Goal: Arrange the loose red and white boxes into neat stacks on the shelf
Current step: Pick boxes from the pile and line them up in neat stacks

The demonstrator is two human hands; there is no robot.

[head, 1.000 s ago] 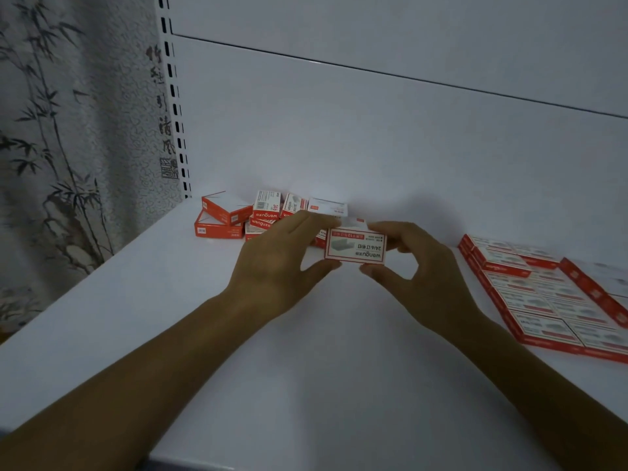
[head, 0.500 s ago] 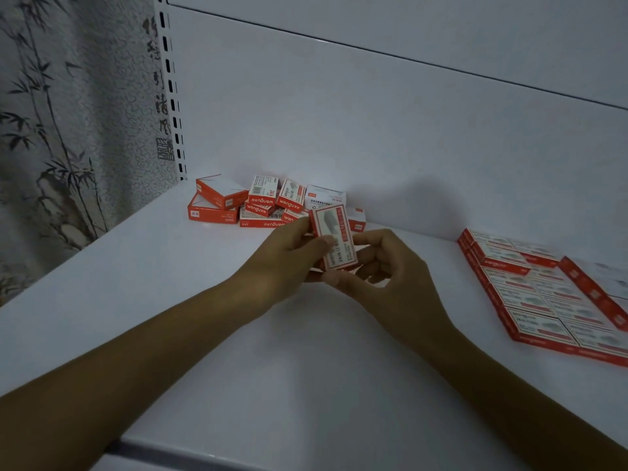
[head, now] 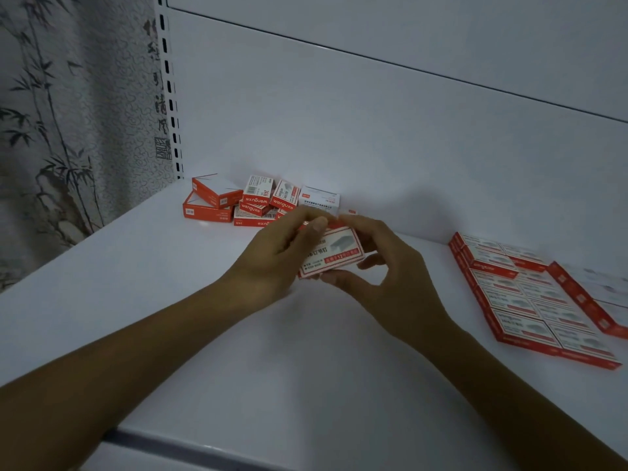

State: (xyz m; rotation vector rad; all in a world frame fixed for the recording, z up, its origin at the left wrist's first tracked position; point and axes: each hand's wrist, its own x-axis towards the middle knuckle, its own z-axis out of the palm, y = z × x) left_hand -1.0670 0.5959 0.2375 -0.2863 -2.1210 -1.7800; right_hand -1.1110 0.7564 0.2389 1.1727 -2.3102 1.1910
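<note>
One red and white box (head: 334, 250) is held above the white shelf (head: 170, 283), its printed face toward me and tilted. My left hand (head: 272, 253) grips its left end, thumb across the face. My right hand (head: 387, 266) holds its right end, fingers over the top edge and thumb under the lower edge. Behind the hands, a loose heap of red and white boxes (head: 258, 202) lies against the back panel, some on edge. At the right, neat flat rows of red and white boxes (head: 530, 294) lie on the shelf.
A white back panel (head: 373, 137) rises behind the shelf, with a slotted upright (head: 170, 96) at its left. Left of that hangs a bamboo-print wall covering (head: 68, 130). The shelf's front edge (head: 204, 447) runs along the bottom.
The box has been turned between both hands: from level a second ago, to standing on end, to lying tilted with its face toward me now. Both hands stay in mid-shelf.
</note>
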